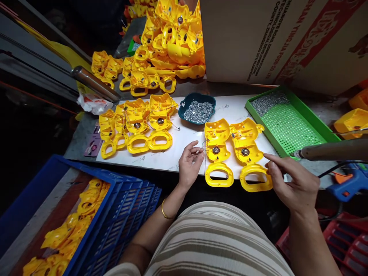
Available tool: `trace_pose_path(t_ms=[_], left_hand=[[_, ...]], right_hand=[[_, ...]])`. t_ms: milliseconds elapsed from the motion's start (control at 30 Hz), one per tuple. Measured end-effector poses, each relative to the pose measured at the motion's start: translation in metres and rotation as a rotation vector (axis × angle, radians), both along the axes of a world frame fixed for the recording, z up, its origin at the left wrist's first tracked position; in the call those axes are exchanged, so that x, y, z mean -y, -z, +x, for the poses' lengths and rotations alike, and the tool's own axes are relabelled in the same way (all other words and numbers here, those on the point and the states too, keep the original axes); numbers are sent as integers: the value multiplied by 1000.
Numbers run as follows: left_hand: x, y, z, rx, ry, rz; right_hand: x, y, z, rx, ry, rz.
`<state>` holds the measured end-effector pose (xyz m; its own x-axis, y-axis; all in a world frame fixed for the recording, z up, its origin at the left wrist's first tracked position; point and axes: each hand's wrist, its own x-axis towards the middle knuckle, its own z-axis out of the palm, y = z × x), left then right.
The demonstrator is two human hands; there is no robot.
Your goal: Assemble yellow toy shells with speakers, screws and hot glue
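Note:
Two yellow plastic shell halves with handle loops lie side by side before me, the left shell (pixel 217 140) and the right shell (pixel 247 143). Each has a round speaker and small wires inside. My left hand (pixel 190 163) is beside the left shell, fingertips pinched on a thin wire (pixel 204 147) at its edge; the wire's end is hidden by the fingers. At the right shell's lower right side is my right hand (pixel 294 182), index finger stretched toward the shell's edge and thumb near the handle loop. Nothing shows in that hand, though its curled fingers are partly hidden.
Several more yellow shells (pixel 138 119) lie left on the white board. Behind are a dark bowl (pixel 197 108) of screws and a green tray (pixel 299 122). A pile of shells (pixel 172 42), a carton (pixel 276 38), a screwdriver (pixel 330 150) and a blue crate (pixel 115 199) surround the table.

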<state>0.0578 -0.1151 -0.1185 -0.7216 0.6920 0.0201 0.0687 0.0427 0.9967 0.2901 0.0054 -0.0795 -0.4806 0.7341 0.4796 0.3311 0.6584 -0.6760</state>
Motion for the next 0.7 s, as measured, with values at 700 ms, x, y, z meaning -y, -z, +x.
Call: trace_pose_path(t_ms=[700], left_hand=[[-1,35,-11,-610,48,-100]], right_hand=[[-3,84,25,-38,256,2]])
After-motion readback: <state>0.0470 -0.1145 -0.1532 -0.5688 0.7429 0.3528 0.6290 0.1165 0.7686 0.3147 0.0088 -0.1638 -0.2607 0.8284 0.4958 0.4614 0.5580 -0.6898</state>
